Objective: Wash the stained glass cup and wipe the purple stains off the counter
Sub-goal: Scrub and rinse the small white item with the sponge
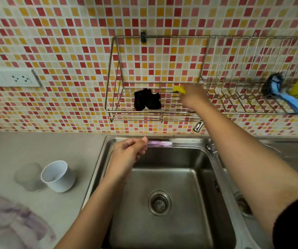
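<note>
Now the step in hand looks like fetching a scrubber, before any washing or wiping begins: the right hand [192,97] reaches up to the steel wire rack [108,110] on the tiled wall at 12 o'clock from the stainless steel sink [204,177], its fingers closed around a small yellow sponge [179,89] just beside a crumpled black cloth [147,101] lying at the sponge's 8 o'clock. The left hand [126,153] hovers over the sink's back left corner, at about 11 o'clock from the drain, fingers curled and thumb and fingertip seeming to pinch the end of a thin purple-streaked clear piece [160,143] along the back rim; I judge this to be the stained glass cup seen nearly edge on, though blur leaves that unsure. A faint clear shape [28,177] at 9 o'clock from the round white cup [58,177] could also be glass. The smeared purple stains [19,214] lie untouched on the grey counter [63,144] at 8 o'clock from the sink. The next move calls for lifting the sponge clear of the rack's wires, bringing it down over the basin to meet the left hand, and getting water from the short metal tap [198,127] at 1 o'clock, with a firm grip on slippery glass
</note>
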A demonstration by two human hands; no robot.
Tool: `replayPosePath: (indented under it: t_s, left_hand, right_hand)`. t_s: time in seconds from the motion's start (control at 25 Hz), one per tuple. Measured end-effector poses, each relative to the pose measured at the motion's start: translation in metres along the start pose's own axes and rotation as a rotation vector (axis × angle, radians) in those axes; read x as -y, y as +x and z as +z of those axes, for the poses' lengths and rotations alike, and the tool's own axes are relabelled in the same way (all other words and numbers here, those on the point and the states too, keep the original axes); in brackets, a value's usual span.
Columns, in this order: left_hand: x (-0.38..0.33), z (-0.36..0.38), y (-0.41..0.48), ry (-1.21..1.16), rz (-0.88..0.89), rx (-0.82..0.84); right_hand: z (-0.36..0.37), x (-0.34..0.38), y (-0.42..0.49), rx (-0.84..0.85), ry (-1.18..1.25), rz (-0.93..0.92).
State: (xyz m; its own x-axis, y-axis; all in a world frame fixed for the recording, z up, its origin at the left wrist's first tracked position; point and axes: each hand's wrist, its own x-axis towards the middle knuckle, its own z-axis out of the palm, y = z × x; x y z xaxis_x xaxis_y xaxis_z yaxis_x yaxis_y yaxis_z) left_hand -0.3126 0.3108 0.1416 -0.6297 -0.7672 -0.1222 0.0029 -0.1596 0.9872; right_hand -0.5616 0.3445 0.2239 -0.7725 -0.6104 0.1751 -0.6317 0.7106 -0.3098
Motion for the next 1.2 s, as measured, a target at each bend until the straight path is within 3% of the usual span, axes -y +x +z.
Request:
replayPosePath:
  t_s: [0.16,0.36,0.52,0.88,1.0,1.12,1.2]
  left_hand:
    - [0.009,0.013,0.003,-0.223,-0.144,-0.004]
    - [0.02,0.047,-0.003,-0.211,-0.234,0.027]
    - [0.028,0.08,-0.019,-0.17,-0.29,0.079]
    - [0.035,0.097,-0.034,-0.148,-0.321,0.08]
    - [0.044,0.098,-0.036,0.005,-0.177,0.081]
    - [0.057,0.097,-0.042,0.502,0.207,0.059]
    - [0.061,0.095,-0.046,0.686,0.445,0.051]
  right_hand:
    - [-0.005,-0.014,-0.081,-0.475,0.58,-0.225]
    - [0.057,-0.062,-0.182,-0.451,0.79,-0.143]
    - [0.086,-0.076,-0.203,-0.486,0.627,-0.213]
    - [0.089,-0.084,-0.213,-0.446,0.604,-0.059]
    - [0.091,-0.086,-0.22,-0.305,0.563,-0.108]
    - [0.092,-0.092,-0.223,-0.318,0.541,-0.019]
    - [0.091,-0.093,-0.226,-0.291,0.528,-0.061]
